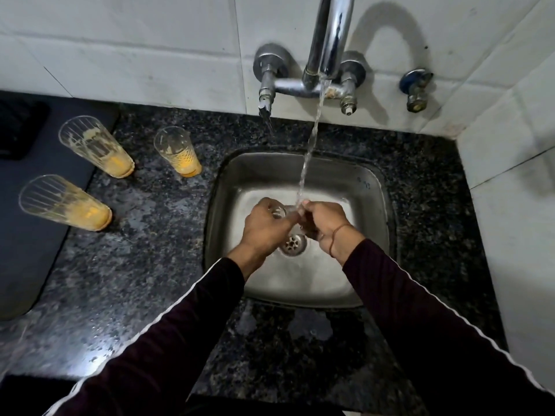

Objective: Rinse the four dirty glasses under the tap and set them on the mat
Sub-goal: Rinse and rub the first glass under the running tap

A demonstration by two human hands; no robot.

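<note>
Sleeves, two: dark, white-piped, reaching from the near edge over the speckled counter (144, 280) into the sink (372, 187).

Left hand (264, 226): fingers curled round a clear glass (277, 212), held low in the sink above the drain (292, 244). The rim shows past the knuckles; the rest is hidden.

Right hand (322, 220): fingers curled and bunched at the other end of the same glass, under the falling water (309, 151). A thread band is on the wrist. Whether the fingers grip the glass or rub it cannot be told.

Step in hand, as judged: rinsing the first of four. To do it well, tip the open mouth into the stream so water fills and flushes the inside, turn the glass so all the wall is reached, rub off any film with the right fingers, then pour out over the drain. Wet glass is slippery; keep the left grip firm and low in the basin.

Mat (33, 235): dark, at the counter's left; no rinsed glass on it.

Dirty glasses, three, upright, orange dregs and streaks: nearest glass (66, 202) and far-left glass (96, 147) at the mat's right edge, middle glass (177, 153) on bare counter nearer the sink.

Tap (326, 40): chrome, wall-mounted, running. Tiled wall (150, 40) behind.
</note>
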